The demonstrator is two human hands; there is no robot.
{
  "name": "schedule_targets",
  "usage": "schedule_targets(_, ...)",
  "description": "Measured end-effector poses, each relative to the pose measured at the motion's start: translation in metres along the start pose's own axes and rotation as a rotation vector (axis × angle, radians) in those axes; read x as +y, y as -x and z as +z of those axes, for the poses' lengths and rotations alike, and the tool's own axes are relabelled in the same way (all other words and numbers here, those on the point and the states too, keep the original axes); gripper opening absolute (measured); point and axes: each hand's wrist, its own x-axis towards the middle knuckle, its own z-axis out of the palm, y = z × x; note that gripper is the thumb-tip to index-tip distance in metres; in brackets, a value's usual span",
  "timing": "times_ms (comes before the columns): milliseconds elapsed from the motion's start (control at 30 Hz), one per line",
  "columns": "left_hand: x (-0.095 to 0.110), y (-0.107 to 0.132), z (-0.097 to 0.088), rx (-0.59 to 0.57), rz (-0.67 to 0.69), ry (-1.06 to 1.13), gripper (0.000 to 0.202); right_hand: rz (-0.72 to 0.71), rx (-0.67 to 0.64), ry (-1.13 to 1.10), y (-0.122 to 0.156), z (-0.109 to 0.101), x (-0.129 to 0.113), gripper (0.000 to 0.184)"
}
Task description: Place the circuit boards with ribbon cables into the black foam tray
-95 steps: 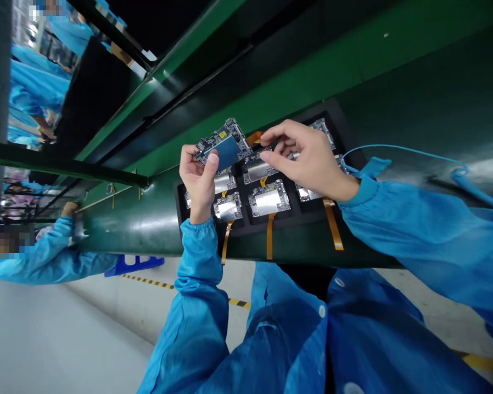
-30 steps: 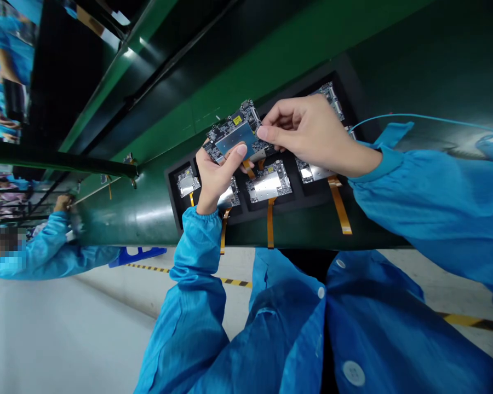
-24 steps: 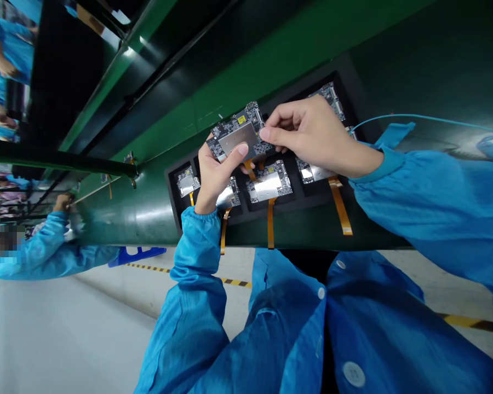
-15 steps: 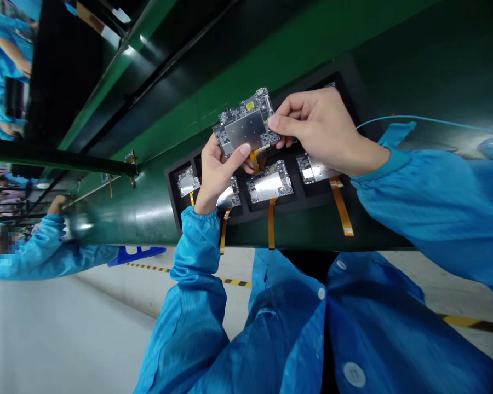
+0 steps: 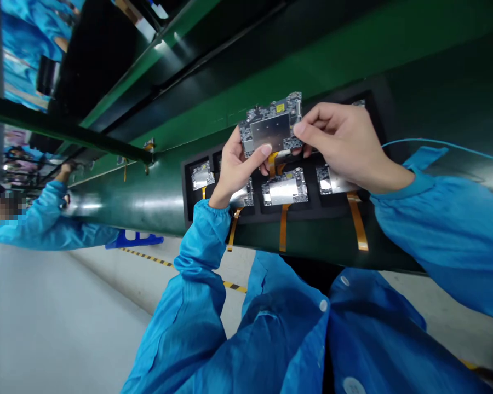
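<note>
I hold a small circuit board (image 5: 271, 127) with a silver metal shield and a yellow label up above a black tray (image 5: 185, 183). My left hand (image 5: 237, 169) grips its lower left edge, thumb pressed on the shield. My right hand (image 5: 345, 143) pinches its right edge between thumb and fingers. An orange flex cable (image 5: 273, 160) hangs from the board between my hands. Several similar boards (image 5: 284, 191) lie in the tray, their orange flex cables (image 5: 283, 231) hanging over the near edge.
The tray rests on a green conveyor belt (image 5: 139, 202) running left to right. A person in a blue coat (image 5: 45, 224) works at the belt on the left. A blue wrist cord (image 5: 435, 145) runs from my right cuff. A green rail (image 5: 66, 134) crosses above the belt.
My hands lifted the board higher over the tray and turned it so its silver shield faces me. The view shifted, so everything sits further right in the picture.
</note>
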Motion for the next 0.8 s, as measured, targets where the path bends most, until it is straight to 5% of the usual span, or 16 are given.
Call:
schedule_targets(167,0.023,0.008,-0.033,0.143,0.025,0.055,0.063,0.046,-0.03,-0.096,0.002,0.001,-0.001,0.052)
schedule_targets(300,0.053,0.057,-0.098,0.292,-0.096,0.145,0.057,0.095,-0.026,-0.077,0.006,0.003,-0.006,0.044)
schedule_targets(433,0.056,0.113,-0.148,0.378,-0.333,0.19,0.05,0.107,-0.046,-0.085,0.005,0.002,-0.004,0.041)
schedule_targets(567,0.035,0.141,-0.156,0.349,-0.633,0.159,0.067,0.131,-0.089,-0.098,0.005,0.001,0.001,0.031)
schedule_targets(800,0.025,0.139,-0.155,0.216,-0.774,-0.023,0.096,0.123,-0.077,-0.032,0.005,0.001,-0.001,0.037)
